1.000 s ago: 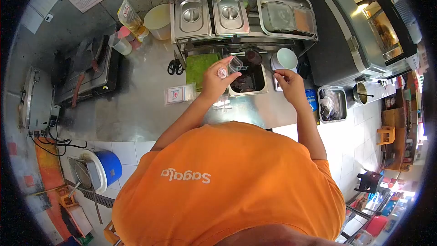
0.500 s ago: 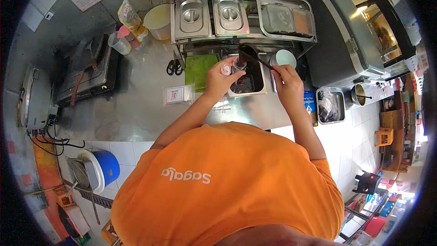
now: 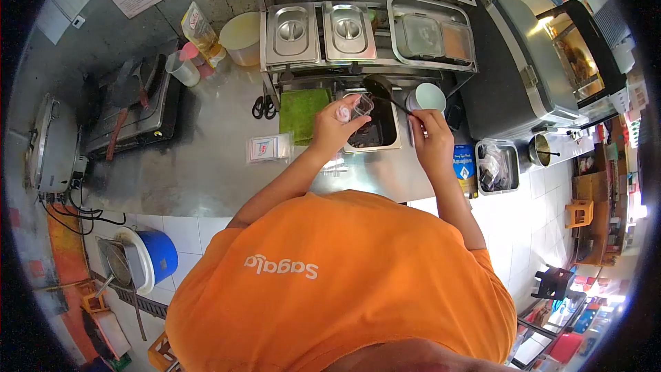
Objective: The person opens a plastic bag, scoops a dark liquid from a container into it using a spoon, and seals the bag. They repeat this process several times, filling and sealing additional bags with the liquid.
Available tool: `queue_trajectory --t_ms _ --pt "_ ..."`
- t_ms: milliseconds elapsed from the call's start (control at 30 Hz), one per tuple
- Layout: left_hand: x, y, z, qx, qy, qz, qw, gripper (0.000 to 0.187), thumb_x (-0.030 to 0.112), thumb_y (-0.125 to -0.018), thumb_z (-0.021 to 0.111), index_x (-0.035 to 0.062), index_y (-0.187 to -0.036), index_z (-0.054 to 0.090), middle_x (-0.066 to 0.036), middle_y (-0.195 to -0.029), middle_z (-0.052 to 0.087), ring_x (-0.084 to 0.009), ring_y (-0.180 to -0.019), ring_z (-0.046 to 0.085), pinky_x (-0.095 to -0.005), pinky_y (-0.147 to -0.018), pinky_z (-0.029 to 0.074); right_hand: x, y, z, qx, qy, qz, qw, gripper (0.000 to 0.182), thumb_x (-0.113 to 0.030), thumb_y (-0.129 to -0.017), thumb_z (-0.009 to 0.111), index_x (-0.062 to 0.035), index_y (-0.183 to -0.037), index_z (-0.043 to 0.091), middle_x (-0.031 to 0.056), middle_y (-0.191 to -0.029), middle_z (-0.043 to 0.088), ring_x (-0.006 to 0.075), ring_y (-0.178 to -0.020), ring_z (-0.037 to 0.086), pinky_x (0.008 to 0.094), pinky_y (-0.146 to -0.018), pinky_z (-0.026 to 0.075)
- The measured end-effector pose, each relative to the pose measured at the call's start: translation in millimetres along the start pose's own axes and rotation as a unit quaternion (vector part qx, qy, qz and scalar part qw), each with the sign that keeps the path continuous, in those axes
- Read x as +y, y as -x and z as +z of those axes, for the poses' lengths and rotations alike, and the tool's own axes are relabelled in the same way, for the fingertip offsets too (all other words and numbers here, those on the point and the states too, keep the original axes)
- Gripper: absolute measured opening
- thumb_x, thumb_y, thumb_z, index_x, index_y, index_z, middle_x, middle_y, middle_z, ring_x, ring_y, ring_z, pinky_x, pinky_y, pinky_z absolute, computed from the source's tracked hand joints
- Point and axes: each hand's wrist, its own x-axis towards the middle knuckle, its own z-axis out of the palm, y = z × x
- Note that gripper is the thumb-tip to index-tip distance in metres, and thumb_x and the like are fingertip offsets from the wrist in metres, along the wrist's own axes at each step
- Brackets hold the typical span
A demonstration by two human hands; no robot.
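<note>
My left hand [image 3: 334, 124] is closed round a small clear cup [image 3: 362, 104], with a small pinkish-white item [image 3: 343, 113] also at its fingers. In my right hand [image 3: 433, 134] is the handle of a black ladle [image 3: 378, 87], whose bowl is just above and right of the cup. Both are over a metal container [image 3: 391, 143] of dark contents. Right of the ladle bowl stands a white bowl [image 3: 429, 97]. A green cloth [image 3: 296, 116] lies left of the container, near a clear packet [image 3: 269, 148].
Black scissors [image 3: 264, 107] lie beside the cloth. A shelf holds lidded steel pans [image 3: 291, 33] behind my hands. At left is a flat griddle [image 3: 151, 120]; at right, a grey appliance [image 3: 501, 62] and a metal tray [image 3: 497, 189] with bags.
The ladle bowl has moved from over the cup slightly up and to the right. The clear cup's opening now shows. My right hand has shifted a little lower in view.
</note>
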Motion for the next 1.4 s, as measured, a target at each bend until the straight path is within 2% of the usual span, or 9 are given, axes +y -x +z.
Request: queue_trajectory --t_ms 233,400,500,567,600,800,1067,1267,1400 --pt "5 3 -1 0.029 -0.018 0.065 0.997 0.047 0.008 -0.067 0.080 -0.0017 -0.109 0.062 -0.012 -0.103 0.067 -0.0151 -0.093 0.063 -0.0261 -0.081 0.049 52 19 37 -0.219 0.052 0.088 0.970 0.022 -0.008 -0.081 0.062 0.0006 -0.101 0.063 0.0196 -0.090 0.061 0.0383 -0.082 0.059 0.0407 -0.074 0.047" --pt "23 10 -9 -0.006 -0.048 0.063 0.997 0.045 0.007 -0.069 0.078 -0.0016 -0.110 0.062 -0.012 -0.104 0.067 -0.0145 -0.092 0.064 -0.0255 -0.082 0.049 3 0 26 -0.154 -0.121 0.056 0.979 0.035 -0.009 -0.077 0.067 -0.0053 -0.111 0.061 0.0184 -0.115 0.058 0.0354 -0.106 0.055 0.0383 -0.090 0.044" --pt "39 14 -15 -0.091 -0.094 0.010 0.991 0.048 0.006 -0.070 0.078 -0.0018 -0.113 0.060 -0.011 -0.106 0.066 -0.0137 -0.094 0.063 -0.0252 -0.083 0.048 -7 -11 20 -0.155 -0.102 -0.086 0.979 0.030 -0.011 -0.073 0.070 -0.0071 -0.102 0.062 0.0193 -0.125 0.049 0.0372 -0.115 0.047 0.0410 -0.094 0.041" --pt "48 17 -16 -0.183 -0.009 -0.054 0.982 0.020 -0.002 -0.074 0.072 0.0025 -0.073 0.053 -0.015 -0.116 0.060 -0.0182 -0.106 0.057 -0.0285 -0.086 0.046 -3 -12 20 -0.209 -0.092 -0.150 0.962 0.021 -0.009 -0.072 0.070 -0.0066 -0.091 0.062 0.0178 -0.131 0.045 0.0373 -0.119 0.043 0.0416 -0.096 0.038" --pt "46 18 -17 -0.189 -0.011 -0.056 0.980 0.020 -0.002 -0.074 0.072 0.0025 -0.073 0.053 -0.015 -0.116 0.060 -0.0182 -0.106 0.057 -0.0285 -0.086 0.046 -5 -10 18 -0.206 -0.092 -0.144 0.964 0.021 -0.009 -0.072 0.070 -0.0066 -0.091 0.062 0.0178 -0.131 0.045 0.0373 -0.119 0.043 0.0416 -0.096 0.038" --pt "32 25 -17 -0.150 0.149 -0.124 0.970 0.026 -0.007 -0.078 0.065 0.0073 -0.069 0.044 -0.015 -0.103 0.063 -0.0201 -0.099 0.060 -0.0293 -0.082 0.049 -16 -3 18 -0.202 -0.181 -0.103 0.957 0.010 -0.007 -0.075 0.069 -0.0046 -0.081 0.062 0.0156 -0.123 0.052 0.0330 -0.112 0.050 0.0381 -0.090 0.042" --pt "42 30 -12 -0.093 0.172 -0.123 0.973 0.025 -0.006 -0.080 0.062 0.0066 -0.071 0.043 -0.013 -0.089 0.064 -0.0170 -0.083 0.062 -0.0295 -0.075 0.051 -21 13 34 -0.196 -0.326 0.128 0.916 0.018 -0.008 -0.076 0.070 -0.0014 -0.086 0.056 0.0070 -0.071 0.059 0.0127 -0.064 0.056 0.0260 -0.060 0.047" --pt "26 34 -14 -0.094 -0.013 -0.031 0.995 0.025 -0.007 -0.081 0.061 0.0053 -0.072 0.041 -0.013 -0.087 0.064 -0.0176 -0.078 0.062 -0.0296 -0.071 0.051 -26 22 39 -0.133 -0.311 0.109 0.935 0.028 -0.011 -0.073 0.071 -0.0028 -0.088 0.049 0.0083 -0.069 0.058 0.0148 -0.062 0.056 0.0285 -0.060 0.048" --pt "52 35 -4 -0.027 0.059 -0.063 0.996 0.026 -0.005 -0.080 0.064 0.0065 -0.069 0.043 -0.011 -0.084 0.063 -0.0147 -0.075 0.061 -0.0258 -0.070 0.049 -20 26 27 -0.114 -0.282 0.111 0.946 0.025 -0.007 -0.071 0.070 -0.0028 -0.085 0.050 0.0054 -0.070 0.059 0.0124 -0.066 0.058 0.0264 -0.062 0.048"
